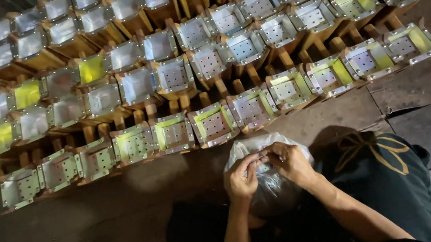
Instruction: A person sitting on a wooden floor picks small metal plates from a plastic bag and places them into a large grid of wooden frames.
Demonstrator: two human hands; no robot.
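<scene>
Both hands worked at the mouth of a crinkled clear plastic bag (270,184) that sat low in front of the person, above the lap and just short of the nearest row of square metal-lined wooden boxes with perforated floors (215,123). The left hand (241,177) was curled narrow, its fingertips pinching the bag's gathered film; the right hand (290,162) met it from the other side, fingers likewise closed on the plastic near the opening. What the bag held could not be told through the glare.

The thin film looked liable to tear or slip if the two hands pulled unevenly, and anything small inside would probably scatter over the dark stone floor (103,223), where the dim light would make it hard to find. The boxes' sheet-metal rims seemed sharp enough to snag the bag or a knuckle.

Forward, the packed rows left almost no gap. Open floor lay to the left and to the right beside the dark green cloth with a yellow pattern (386,167).
</scene>
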